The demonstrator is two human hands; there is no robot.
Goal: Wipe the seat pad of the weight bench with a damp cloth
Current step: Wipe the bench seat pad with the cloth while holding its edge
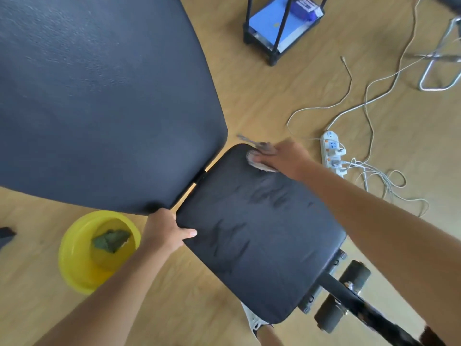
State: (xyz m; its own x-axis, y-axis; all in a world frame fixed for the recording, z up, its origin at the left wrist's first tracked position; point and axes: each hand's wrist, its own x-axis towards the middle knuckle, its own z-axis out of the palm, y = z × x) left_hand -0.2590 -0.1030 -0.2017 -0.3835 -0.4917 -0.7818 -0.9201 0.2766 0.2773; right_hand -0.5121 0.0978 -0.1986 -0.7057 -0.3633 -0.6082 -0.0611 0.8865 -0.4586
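Observation:
The black seat pad (259, 233) of the weight bench fills the centre, with wet streaks across its surface. My right hand (284, 158) presses a grey cloth (257, 161) onto the pad's far right corner. At the pad's near left corner, my left hand (167, 229) grips the edge, thumb lying on top. The large black back pad (99, 96) rises at the upper left, separated from the seat by a narrow gap.
A yellow basin (82, 260) holding a green cloth (111, 239) sits on the wooden floor at the left. A power strip (333, 156) with white cables lies right of the bench. Foam rollers (354, 275) and the bench frame sit at lower right. A black rack (282, 28) stands behind.

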